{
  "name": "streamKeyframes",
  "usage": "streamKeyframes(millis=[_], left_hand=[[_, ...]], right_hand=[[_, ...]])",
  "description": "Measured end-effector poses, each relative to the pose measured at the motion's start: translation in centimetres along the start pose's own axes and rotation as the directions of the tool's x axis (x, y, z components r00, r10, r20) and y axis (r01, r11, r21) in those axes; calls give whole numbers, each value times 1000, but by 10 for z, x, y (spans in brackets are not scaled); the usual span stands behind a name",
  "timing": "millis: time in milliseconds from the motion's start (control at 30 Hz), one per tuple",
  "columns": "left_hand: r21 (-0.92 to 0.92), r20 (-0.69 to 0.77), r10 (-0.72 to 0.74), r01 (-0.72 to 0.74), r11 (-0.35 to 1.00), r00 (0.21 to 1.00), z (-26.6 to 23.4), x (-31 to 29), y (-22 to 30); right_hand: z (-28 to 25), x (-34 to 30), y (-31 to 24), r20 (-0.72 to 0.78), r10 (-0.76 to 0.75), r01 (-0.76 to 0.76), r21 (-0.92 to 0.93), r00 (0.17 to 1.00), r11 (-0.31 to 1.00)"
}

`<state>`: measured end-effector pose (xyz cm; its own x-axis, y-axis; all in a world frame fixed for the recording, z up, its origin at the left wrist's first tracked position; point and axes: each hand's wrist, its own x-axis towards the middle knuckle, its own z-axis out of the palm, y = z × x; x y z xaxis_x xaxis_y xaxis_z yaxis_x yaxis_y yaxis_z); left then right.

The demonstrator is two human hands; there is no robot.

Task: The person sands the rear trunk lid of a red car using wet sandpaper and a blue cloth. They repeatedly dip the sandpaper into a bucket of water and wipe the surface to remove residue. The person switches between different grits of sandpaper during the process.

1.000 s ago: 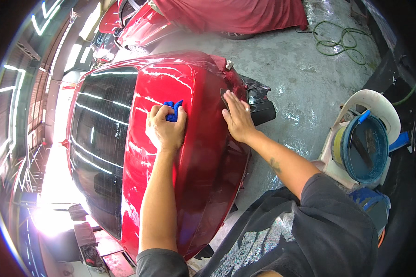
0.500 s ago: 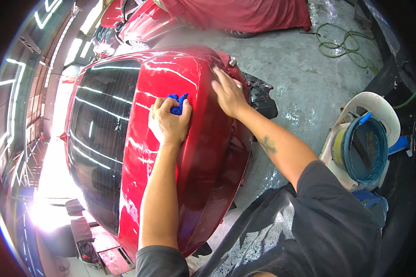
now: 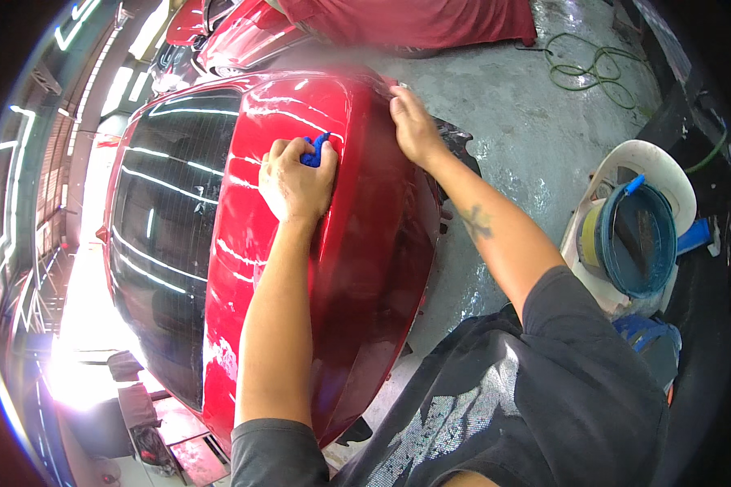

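A blue cloth (image 3: 315,152) is bunched under the fingers of my left hand (image 3: 296,183), which presses it on the glossy red trunk lid of a car (image 3: 280,109). Streaky white marks and light reflections lie across the paint around it. My right hand (image 3: 418,134) rests on the car's far rear corner. Its fingers are stretched out along the edge, and I see nothing held in them; the palm side is hidden. Left of my left hand is the dark rear window (image 3: 166,235).
A blue-green bucket (image 3: 662,280) stands by a white container (image 3: 681,183) at the right. A green hose (image 3: 589,69) lies coiled on the wet grey floor (image 3: 520,130). Another car under a red cover (image 3: 430,24) is at the far side.
Both hands have shifted slightly away from me over the car, the left still with the blue cloth. The right hand's fingers have moved further around the far corner. The whole view has shifted slightly.
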<state>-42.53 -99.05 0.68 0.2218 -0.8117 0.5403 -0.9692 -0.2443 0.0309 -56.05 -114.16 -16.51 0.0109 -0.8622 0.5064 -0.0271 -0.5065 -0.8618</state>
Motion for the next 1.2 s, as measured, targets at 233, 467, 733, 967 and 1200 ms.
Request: streamKeyframes(millis=[233, 467, 733, 967, 1200], left_hand=[[44, -27, 33, -32, 999, 999, -4, -8, -7], [43, -18, 45, -45, 998, 999, 3, -9, -2], [33, 17, 38, -39, 999, 999, 1, -12, -14], [8, 53, 8, -9, 1000, 999, -3, -9, -10], [-3, 9, 10, -10, 1000, 1000, 1, -1, -2]], right_hand=[[34, -223, -126, 179, 49, -43, -38, 983, 998], [13, -139, -65, 100, 398, -370, -220, 912, 903], [32, -246, -101, 108, 280, -231, -328, 954, 916], [-7, -147, -19, -34, 235, -236, -243, 971, 941], [4, -165, 3, 53, -37, 46, -197, 998, 979]])
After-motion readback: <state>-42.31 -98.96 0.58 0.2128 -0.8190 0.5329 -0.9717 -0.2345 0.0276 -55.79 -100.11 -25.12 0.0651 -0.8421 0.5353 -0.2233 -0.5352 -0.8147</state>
